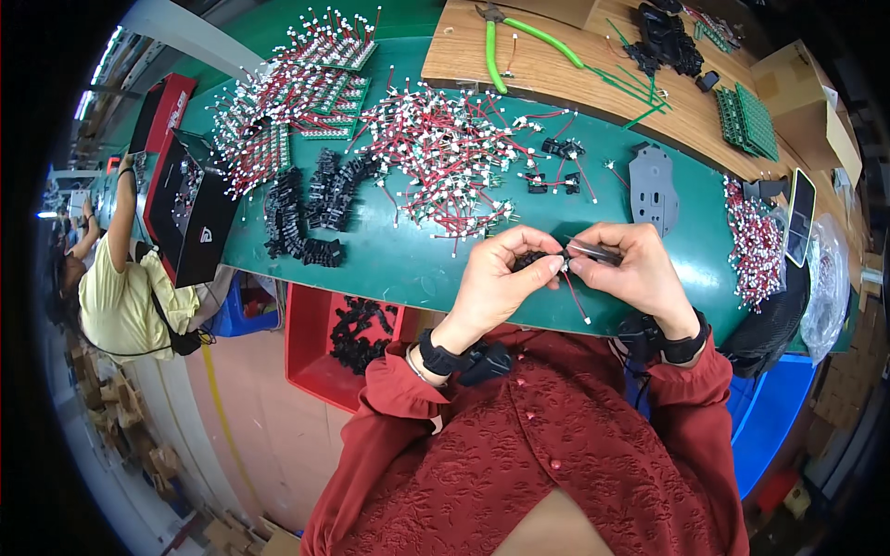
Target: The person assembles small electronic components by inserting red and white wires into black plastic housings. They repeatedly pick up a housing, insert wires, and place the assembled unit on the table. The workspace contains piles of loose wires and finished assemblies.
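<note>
Over the front edge of the green mat, my two hands meet with their fingertips almost touching. My left hand (pixel 501 276) pinches small black plastic parts (pixel 530 260), partly hidden by its fingers. A short red lead (pixel 576 295) with a white plug hangs down from between the fingertips. My right hand (pixel 640 271) is closed on a slim dark metal tool (pixel 598 252), perhaps tweezers, pointing at the left fingertips. Beyond the hands lie a few black parts with red leads (pixel 564 148). A grey mouse-shaped plate (pixel 653 185) is right of them.
A large heap of red-and-white leads (pixel 445 148) covers the mat's middle. Stacked black parts (pixel 306 227) stand left, near a black box (pixel 190 208). Green-handled cutters (pixel 496 56) lie on the wooden board. Below the edge is a red bin (pixel 311 347); a person (pixel 130 287) works at left.
</note>
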`<state>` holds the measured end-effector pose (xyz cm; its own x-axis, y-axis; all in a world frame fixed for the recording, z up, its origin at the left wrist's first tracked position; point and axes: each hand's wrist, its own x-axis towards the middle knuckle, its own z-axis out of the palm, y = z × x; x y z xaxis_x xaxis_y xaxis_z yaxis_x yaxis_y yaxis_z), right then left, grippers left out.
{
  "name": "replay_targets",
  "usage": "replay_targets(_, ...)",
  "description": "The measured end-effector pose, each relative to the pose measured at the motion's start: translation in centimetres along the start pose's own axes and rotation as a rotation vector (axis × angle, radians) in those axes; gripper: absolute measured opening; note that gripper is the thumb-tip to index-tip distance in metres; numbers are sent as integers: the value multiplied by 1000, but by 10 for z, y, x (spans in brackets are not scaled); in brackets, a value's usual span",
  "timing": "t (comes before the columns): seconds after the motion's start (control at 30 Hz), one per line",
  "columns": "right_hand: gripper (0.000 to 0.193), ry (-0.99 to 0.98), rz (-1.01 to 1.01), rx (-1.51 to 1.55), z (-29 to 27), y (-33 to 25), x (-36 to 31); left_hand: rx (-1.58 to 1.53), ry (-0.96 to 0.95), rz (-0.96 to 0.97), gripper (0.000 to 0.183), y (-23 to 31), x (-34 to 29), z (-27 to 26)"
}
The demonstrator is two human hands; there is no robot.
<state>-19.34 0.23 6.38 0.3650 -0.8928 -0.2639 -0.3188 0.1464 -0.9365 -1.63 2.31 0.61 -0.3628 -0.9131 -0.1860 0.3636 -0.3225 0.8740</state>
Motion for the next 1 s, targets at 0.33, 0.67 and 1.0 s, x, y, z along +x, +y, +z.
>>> replay_targets(0.33, 13, 84, -15, -4, 5, 9, -1, 83, 1, 4, 16, 2, 0, 1)
replay_targets(0.67, 11, 7, -37, -20, 12, 6, -2, 401, 42, 190, 15, -5, -6, 4)
replay_targets(1.0, 17, 360, -108, -41, -14, 10, 20, 21, -68, -64, 13, 3, -5, 0)
